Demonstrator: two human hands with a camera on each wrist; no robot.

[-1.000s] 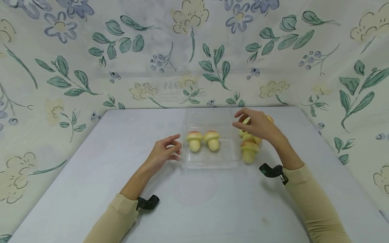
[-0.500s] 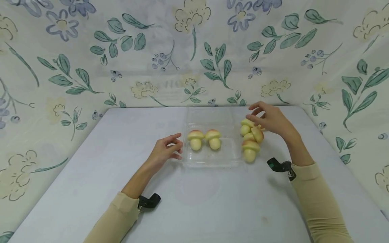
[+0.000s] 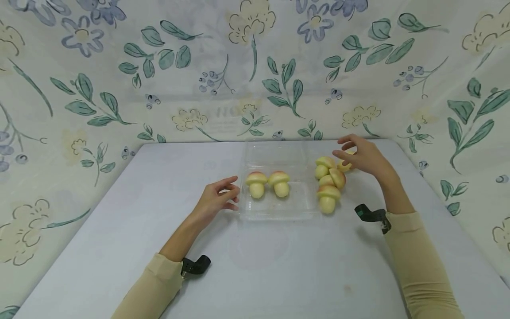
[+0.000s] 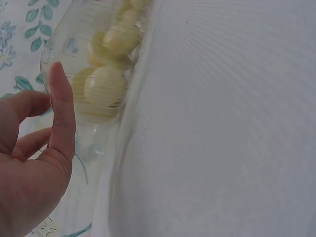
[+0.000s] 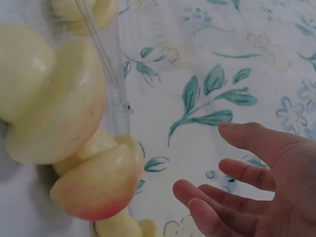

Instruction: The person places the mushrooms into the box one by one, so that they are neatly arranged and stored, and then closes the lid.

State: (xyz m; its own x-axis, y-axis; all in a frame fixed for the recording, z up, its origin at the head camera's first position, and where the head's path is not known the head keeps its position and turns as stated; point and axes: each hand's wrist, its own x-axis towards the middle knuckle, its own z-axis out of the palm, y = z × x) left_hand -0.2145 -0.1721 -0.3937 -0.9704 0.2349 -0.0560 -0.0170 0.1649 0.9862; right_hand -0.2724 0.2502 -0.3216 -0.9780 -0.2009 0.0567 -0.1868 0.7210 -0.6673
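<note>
Two pale yellow mushroom-shaped pieces with reddish caps, a left one [image 3: 256, 184] and a right one [image 3: 280, 183], lie side by side in a clear plastic box [image 3: 300, 199]. My left hand [image 3: 215, 198] is at the box's left side, fingers loosely bent; whether they touch the wall is hard to tell. Several more mushroom-shaped pieces [image 3: 327, 199] are clustered along the box's right side. Over the back of that cluster hovers my right hand [image 3: 367, 156], partly covering one piece [image 3: 343, 165]. In the right wrist view its fingers [image 5: 237, 170] are spread with nothing between them.
The box's clear lid [image 3: 275, 153] lies folded back toward the rear edge of the white table [image 3: 255, 261]. Behind the table hangs a flower-patterned cloth [image 3: 223, 57]. Each wrist carries a black camera [image 3: 196, 266].
My right hand has moved right, from near the box's right edge to the far side of the cluster, uncovering several pieces. My left hand and the two boxed pieces stay put.
</note>
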